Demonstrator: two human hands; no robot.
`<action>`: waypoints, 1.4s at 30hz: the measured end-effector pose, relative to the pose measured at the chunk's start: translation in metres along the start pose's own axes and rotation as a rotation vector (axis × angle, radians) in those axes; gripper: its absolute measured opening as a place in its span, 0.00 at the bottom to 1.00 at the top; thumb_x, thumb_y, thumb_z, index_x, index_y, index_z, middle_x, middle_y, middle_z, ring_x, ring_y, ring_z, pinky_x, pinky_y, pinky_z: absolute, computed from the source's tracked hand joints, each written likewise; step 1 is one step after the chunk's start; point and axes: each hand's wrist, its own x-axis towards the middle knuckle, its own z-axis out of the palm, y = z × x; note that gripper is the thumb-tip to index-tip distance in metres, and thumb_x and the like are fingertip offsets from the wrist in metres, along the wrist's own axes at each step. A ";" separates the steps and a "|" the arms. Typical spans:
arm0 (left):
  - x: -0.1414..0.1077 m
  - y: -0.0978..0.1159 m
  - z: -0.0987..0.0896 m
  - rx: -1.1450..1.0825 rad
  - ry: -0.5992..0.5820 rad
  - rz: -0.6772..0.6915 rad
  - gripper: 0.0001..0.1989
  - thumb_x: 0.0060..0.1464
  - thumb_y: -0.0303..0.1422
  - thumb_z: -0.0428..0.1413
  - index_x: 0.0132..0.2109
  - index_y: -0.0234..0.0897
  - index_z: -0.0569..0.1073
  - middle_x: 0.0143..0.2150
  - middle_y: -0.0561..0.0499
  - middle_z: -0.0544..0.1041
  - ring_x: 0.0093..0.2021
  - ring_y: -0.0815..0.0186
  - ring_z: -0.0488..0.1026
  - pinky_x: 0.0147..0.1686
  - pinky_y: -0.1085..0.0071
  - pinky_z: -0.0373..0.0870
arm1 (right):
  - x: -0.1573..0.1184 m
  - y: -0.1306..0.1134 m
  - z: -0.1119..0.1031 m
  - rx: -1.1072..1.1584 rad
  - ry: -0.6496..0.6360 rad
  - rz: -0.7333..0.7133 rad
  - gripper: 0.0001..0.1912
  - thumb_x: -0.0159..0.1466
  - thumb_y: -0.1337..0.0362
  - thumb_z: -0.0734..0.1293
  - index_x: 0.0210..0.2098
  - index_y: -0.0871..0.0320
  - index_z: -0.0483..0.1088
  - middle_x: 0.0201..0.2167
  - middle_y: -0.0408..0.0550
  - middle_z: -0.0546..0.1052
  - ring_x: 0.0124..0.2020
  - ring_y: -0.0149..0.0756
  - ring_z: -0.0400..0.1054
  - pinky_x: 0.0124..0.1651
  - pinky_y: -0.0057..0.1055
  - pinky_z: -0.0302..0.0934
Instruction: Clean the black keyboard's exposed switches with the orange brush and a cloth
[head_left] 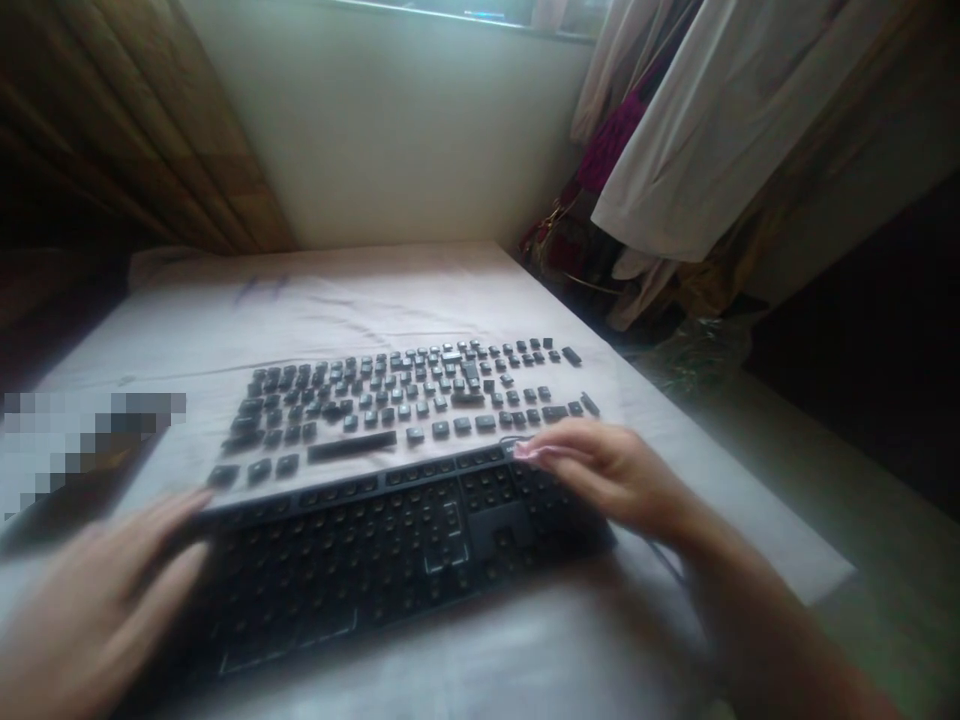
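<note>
A black keyboard with its keycaps off lies on the pale sheet, its bare key sockets and a few metal wire clips showing. Around its far left corner is my left hand, fingers along the back edge and thumb over the top; blur softens this contact. My right hand pinches a small pink cloth against the keyboard's upper right edge. Just beyond the keyboard, loose black keycaps are laid out in rows, with the long space bar near the front.
The pale sheet covers a flat surface whose right edge drops to the floor. A wall and window stand behind. A brown curtain hangs at left, clothes at right. A pixelated patch hides something at left.
</note>
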 end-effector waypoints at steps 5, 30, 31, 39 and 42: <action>0.008 0.063 0.020 0.118 -0.050 0.165 0.43 0.57 0.49 0.53 0.73 0.65 0.40 0.76 0.60 0.52 0.70 0.41 0.61 0.69 0.35 0.52 | 0.010 -0.001 0.033 -0.160 -0.178 -0.071 0.08 0.66 0.71 0.66 0.41 0.58 0.78 0.38 0.48 0.84 0.38 0.35 0.78 0.43 0.30 0.69; 0.008 0.076 0.040 0.151 -0.116 0.358 0.59 0.43 0.60 0.61 0.75 0.45 0.45 0.76 0.43 0.55 0.73 0.41 0.55 0.73 0.48 0.37 | 0.002 0.009 0.034 -0.397 -0.236 0.008 0.10 0.63 0.70 0.66 0.35 0.56 0.81 0.33 0.47 0.85 0.32 0.35 0.78 0.37 0.28 0.66; 0.008 0.078 0.039 0.147 -0.106 0.368 0.59 0.44 0.60 0.61 0.75 0.45 0.46 0.75 0.43 0.56 0.72 0.41 0.56 0.73 0.48 0.39 | 0.002 0.009 0.033 -0.392 -0.238 0.004 0.10 0.63 0.70 0.66 0.35 0.56 0.81 0.33 0.46 0.85 0.32 0.35 0.79 0.36 0.28 0.67; 0.009 0.080 0.037 0.119 -0.084 0.365 0.57 0.45 0.63 0.59 0.75 0.44 0.49 0.75 0.43 0.58 0.72 0.44 0.57 0.73 0.50 0.40 | 0.000 0.006 0.028 -0.258 -0.067 -0.100 0.09 0.64 0.71 0.66 0.32 0.58 0.79 0.27 0.45 0.82 0.25 0.30 0.76 0.30 0.24 0.64; 0.011 0.077 0.037 0.146 -0.070 0.414 0.56 0.47 0.63 0.58 0.74 0.40 0.50 0.73 0.40 0.60 0.72 0.43 0.58 0.72 0.50 0.40 | 0.000 0.001 0.039 -0.187 -0.119 -0.146 0.10 0.63 0.72 0.65 0.34 0.58 0.79 0.28 0.46 0.83 0.27 0.31 0.76 0.32 0.24 0.66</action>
